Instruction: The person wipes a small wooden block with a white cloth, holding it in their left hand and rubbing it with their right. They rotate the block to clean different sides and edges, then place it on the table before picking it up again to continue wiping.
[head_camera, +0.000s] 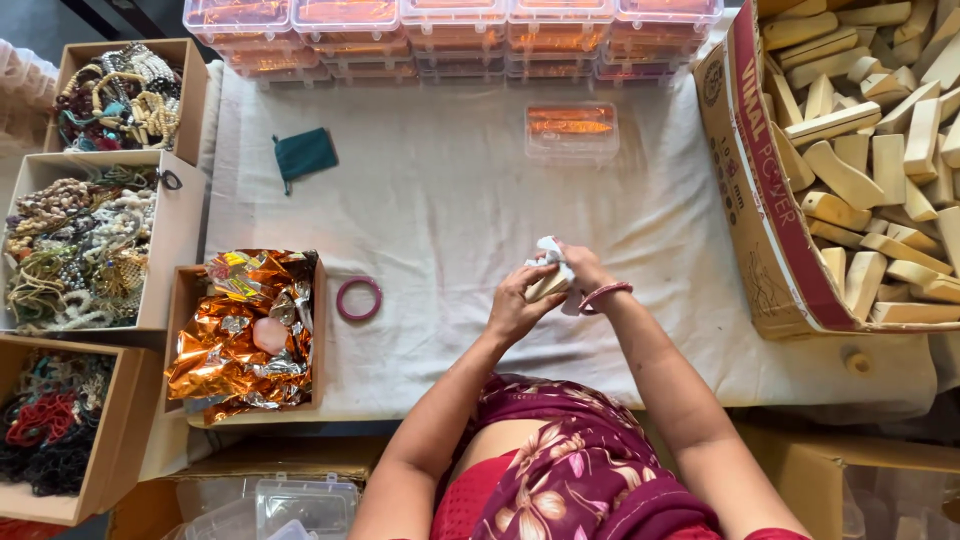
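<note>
Held a small pale wooden block (547, 287) over the middle of the white cloth (450, 200), left hand (517, 305) curled tight around it. Pressed a white tissue (552, 252) onto the block with the right hand (583, 268), fingers closed on the tissue. Lay close by: a pink bangle (358, 298), a box of shiny orange foil (245, 330), and a big box of wooden blocks (860, 170).

Pink bangle (358, 299), green pouch (304, 154), boxes of perhaps beads (80, 240).
</note>
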